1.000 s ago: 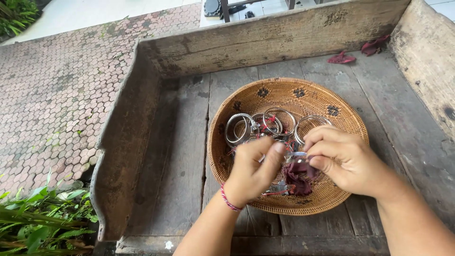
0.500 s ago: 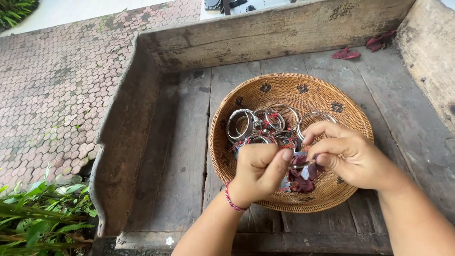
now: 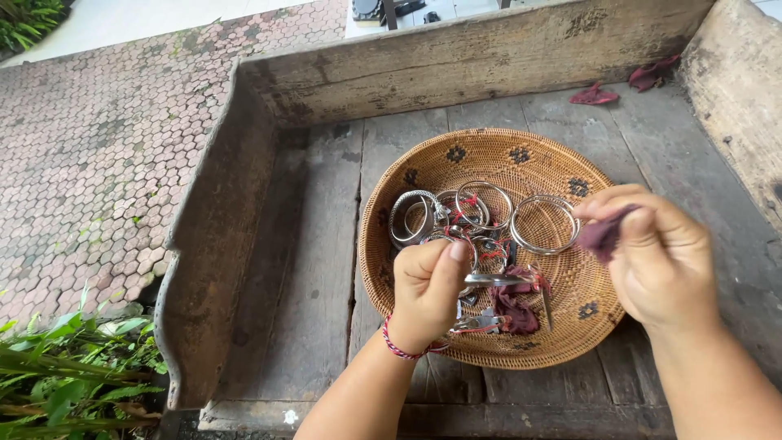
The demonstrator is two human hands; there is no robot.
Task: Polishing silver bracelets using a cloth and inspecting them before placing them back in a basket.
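A round woven basket (image 3: 456,167) sits on a weathered wooden tray and holds several silver bangles (image 3: 482,205), some with red threads, and a dark red cloth scrap (image 3: 515,308). My left hand (image 3: 428,289), with a red string bracelet on the wrist, pinches one silver bangle (image 3: 495,279) edge-on over the basket. My right hand (image 3: 656,257) hovers over the basket's right rim and pinches a small dark purple cloth piece (image 3: 603,234) between thumb and fingers.
The wooden tray has a raised back wall (image 3: 489,57) and left wall (image 3: 220,236). Two dark red cloth scraps (image 3: 593,95) lie at its far right corner. Hexagon paving (image 3: 90,155) lies to the left, green plants (image 3: 65,367) at bottom left.
My right hand has drawn away to the right, taking the purple cloth piece off the bangle. My left hand still holds the bangle over the basket.
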